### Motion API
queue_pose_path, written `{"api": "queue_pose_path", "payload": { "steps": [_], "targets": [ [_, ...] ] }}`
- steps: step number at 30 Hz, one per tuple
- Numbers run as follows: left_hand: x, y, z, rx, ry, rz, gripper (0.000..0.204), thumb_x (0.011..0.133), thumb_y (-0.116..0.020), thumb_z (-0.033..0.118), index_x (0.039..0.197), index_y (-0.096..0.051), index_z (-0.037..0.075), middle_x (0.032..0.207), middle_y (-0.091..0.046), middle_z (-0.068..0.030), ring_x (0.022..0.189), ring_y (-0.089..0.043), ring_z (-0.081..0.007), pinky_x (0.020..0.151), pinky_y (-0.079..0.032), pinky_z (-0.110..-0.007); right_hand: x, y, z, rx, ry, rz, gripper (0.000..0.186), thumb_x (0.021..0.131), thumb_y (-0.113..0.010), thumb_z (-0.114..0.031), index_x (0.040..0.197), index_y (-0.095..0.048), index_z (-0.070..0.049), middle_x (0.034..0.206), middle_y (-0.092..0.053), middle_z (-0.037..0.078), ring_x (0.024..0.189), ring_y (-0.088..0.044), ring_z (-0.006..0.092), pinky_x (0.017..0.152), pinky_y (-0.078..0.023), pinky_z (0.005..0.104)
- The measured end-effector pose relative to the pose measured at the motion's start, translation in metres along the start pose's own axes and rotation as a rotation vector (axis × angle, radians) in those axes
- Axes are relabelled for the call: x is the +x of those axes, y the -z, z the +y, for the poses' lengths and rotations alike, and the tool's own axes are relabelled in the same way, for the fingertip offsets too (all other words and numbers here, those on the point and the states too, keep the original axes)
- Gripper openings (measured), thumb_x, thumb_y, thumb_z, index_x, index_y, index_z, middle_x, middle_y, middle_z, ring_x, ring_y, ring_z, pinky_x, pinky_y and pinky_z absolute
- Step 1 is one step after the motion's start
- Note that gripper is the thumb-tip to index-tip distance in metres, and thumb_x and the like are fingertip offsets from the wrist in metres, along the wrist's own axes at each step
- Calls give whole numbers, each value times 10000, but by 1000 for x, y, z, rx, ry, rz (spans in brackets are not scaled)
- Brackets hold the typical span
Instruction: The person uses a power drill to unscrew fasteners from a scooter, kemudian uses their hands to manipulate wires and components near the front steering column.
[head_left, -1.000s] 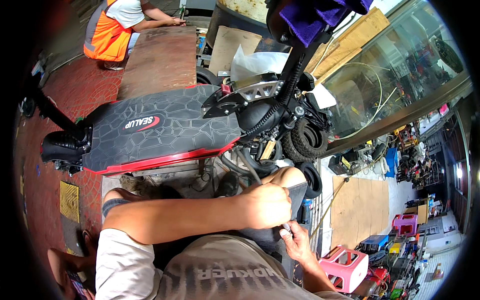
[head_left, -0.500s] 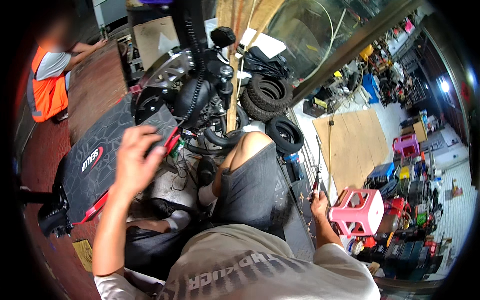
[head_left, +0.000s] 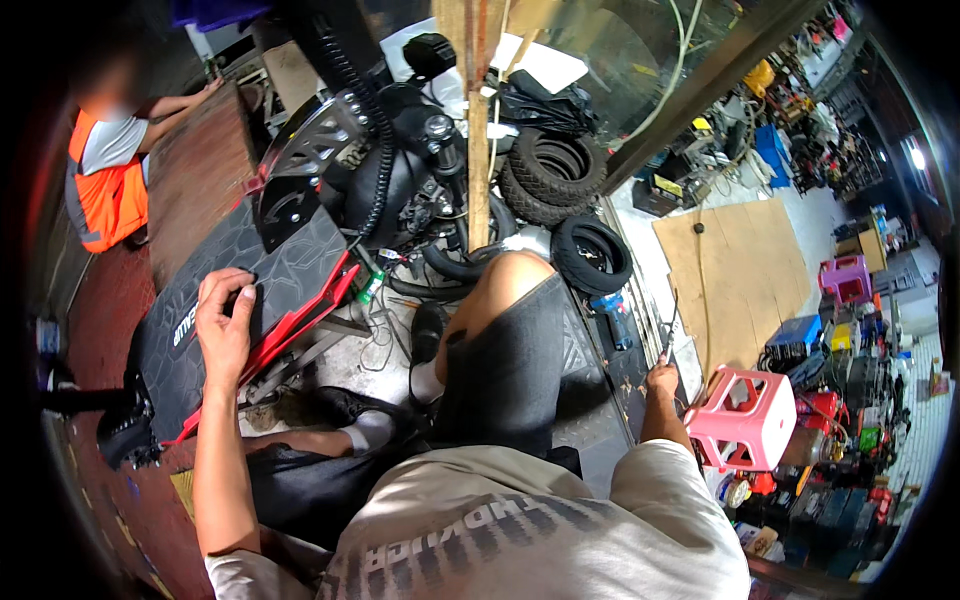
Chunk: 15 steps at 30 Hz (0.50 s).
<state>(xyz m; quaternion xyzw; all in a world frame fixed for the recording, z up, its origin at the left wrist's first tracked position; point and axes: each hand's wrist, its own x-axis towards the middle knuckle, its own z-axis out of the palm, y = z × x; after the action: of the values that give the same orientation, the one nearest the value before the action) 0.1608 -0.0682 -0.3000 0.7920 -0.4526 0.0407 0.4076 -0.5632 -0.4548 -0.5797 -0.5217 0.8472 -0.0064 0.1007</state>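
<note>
My left hand (head_left: 226,325) is raised over the black, crack-patterned deck (head_left: 170,390) of an electric scooter. Its thumb and index finger come together, with a small dark bit (head_left: 251,276) at their tips, too small to name. Out to the right, my right hand (head_left: 661,377) is closed around a slim hand tool (head_left: 667,345), whose thin end points away from me; its exact kind is unclear. Red trim (head_left: 290,335) runs along the deck's near side. Beyond my left hand stand the scooter's dark front parts and a coiled black cable (head_left: 378,150).
Stacked tyres (head_left: 555,175) and another tyre (head_left: 591,262) lie ahead. A pink stool (head_left: 745,420) stands beside my right arm, near a cardboard sheet (head_left: 740,265). A wooden post (head_left: 478,180) rises ahead. Cluttered tools line the right. A person in an orange vest (head_left: 110,190) sits far left.
My left hand has moved left and slightly down, its fingertips drawing together. My right hand, still holding the tool, has shifted a little up in view. The whole view has turned slightly.
</note>
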Motion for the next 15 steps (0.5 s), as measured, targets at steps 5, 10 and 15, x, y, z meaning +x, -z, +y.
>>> {"api": "queue_pose_path", "payload": {
  "steps": [5,10,15],
  "targets": [
    [-11,-10,-24,10,-18,55,114,875,-742,45,984,-735,15,1066,-722,-115,1095,-659,-293,1018,-489,-411,102,-39,48,-910,509,-25,294,936,-706,-362,1098,-794,-133,1039,-805,48,1006,-784,230,813,-606,400],
    [-1,-9,-11,81,-94,96,162,818,-799,120,959,-753,57,1040,-733,-97,1072,-670,-308,982,-514,-437,82,-62,64,-949,717,-269,318,957,-648,-384,1143,-772,-159,1119,-767,89,1052,-744,292,872,-590,413],
    [-12,4,-5,99,-65,93,155,829,-804,123,956,-750,51,1053,-716,-91,1043,-647,-310,967,-500,-435,52,-89,38,-237,327,19,370,975,-653,-330,1185,-671,-25,1005,-761,210,919,-749,377,842,-581,485]
  ]
}}
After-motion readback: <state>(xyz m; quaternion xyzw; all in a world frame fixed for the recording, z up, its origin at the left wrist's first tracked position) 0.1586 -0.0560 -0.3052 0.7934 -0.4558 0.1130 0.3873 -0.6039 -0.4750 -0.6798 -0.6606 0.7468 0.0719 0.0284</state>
